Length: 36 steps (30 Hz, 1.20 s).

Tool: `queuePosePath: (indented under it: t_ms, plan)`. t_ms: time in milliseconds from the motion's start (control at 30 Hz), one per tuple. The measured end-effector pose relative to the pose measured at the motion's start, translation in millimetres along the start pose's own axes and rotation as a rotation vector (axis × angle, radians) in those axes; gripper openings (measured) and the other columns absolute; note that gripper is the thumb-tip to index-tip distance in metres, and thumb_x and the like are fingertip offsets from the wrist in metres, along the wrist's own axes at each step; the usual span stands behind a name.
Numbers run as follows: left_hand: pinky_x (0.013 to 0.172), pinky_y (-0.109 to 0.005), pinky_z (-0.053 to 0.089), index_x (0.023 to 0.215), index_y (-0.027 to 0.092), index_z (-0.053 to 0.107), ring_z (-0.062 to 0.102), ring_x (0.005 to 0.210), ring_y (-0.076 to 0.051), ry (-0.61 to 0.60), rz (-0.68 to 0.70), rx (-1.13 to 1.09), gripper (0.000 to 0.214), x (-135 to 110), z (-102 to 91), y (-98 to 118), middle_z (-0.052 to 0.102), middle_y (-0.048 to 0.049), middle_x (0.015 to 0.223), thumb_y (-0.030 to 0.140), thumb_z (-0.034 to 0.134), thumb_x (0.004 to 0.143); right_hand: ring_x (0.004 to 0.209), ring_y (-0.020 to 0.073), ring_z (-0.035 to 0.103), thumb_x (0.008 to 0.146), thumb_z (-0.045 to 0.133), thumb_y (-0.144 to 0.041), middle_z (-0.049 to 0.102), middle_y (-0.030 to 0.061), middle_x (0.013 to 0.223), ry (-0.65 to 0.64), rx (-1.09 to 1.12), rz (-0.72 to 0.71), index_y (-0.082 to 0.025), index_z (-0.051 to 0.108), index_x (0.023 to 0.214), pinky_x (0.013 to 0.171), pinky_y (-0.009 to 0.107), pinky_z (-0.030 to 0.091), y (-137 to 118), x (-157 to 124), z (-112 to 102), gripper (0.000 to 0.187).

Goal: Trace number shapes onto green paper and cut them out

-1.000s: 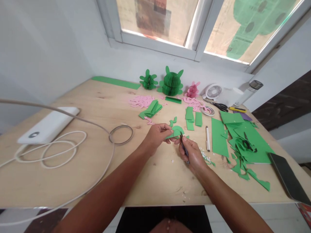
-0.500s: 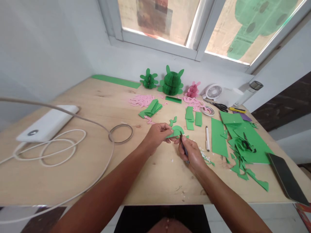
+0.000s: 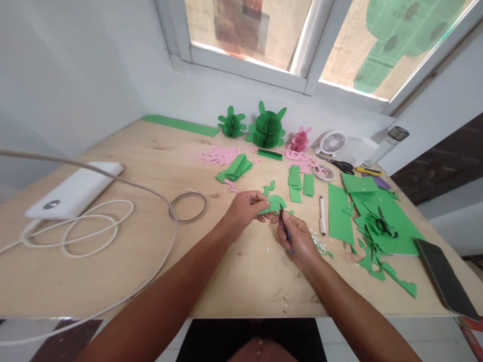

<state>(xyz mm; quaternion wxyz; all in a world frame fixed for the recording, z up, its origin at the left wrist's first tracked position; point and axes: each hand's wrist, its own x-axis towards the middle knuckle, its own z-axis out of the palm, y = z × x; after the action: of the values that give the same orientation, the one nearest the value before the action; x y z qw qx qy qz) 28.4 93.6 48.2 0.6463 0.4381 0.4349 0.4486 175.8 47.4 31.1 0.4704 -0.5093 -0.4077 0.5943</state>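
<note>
My left hand (image 3: 252, 205) pinches a small green paper piece (image 3: 277, 200) between thumb and fingers, over the middle of the table. The paper has a rounded top edge and a curved line across it. My right hand (image 3: 298, 235) is closed around small dark scissors (image 3: 286, 226), whose tips point away from me and meet the paper's right side. Whether the blades are parted is too small to tell. A wavy green offcut (image 3: 269, 188) lies just beyond the paper.
Green strips (image 3: 234, 169) and pink scraps (image 3: 221, 156) lie farther back, before green honeycomb paper figures (image 3: 268, 129) and a pink one (image 3: 300, 139). On the right are a white pen (image 3: 322, 215), green sheets (image 3: 400, 229) and a phone (image 3: 447, 276). A white power bank (image 3: 75, 191) and looped cable lie left.
Very little differs. Both hands keep their hold at the same spot, and the green paper is tilted very slightly differently at the scissor tips.
</note>
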Motion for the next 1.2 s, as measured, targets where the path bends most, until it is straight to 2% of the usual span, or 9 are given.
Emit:
queuePosePath:
  t_ms: [967,1200]
  plan:
    - [0.053,-0.023,0.049,0.065,0.017,0.058,0.065,0.053,-0.014,-0.005,0.013,-0.007,0.022,-1.3,-0.7,0.9,0.067,-0.0013,0.055,0.031,0.074,0.062,0.036,0.0043,0.021,0.072,0.065,-0.068,0.037,-0.0097,0.044,0.026,-0.022,0.016,-0.017,0.062,0.075,0.035,0.019,0.011,2.6,0.9,-0.8,0.052]
    - [0.055,-0.024,0.049,0.066,0.016,0.058,0.065,0.054,-0.014,-0.009,-0.009,-0.008,0.024,-0.7,-1.3,0.8,0.069,-0.0021,0.062,0.032,0.075,0.060,0.036,0.0045,0.022,0.071,0.066,-0.068,0.036,-0.0098,0.043,0.033,-0.026,0.019,-0.017,0.062,0.074,0.035,0.019,0.012,3.6,1.6,-1.3,0.052]
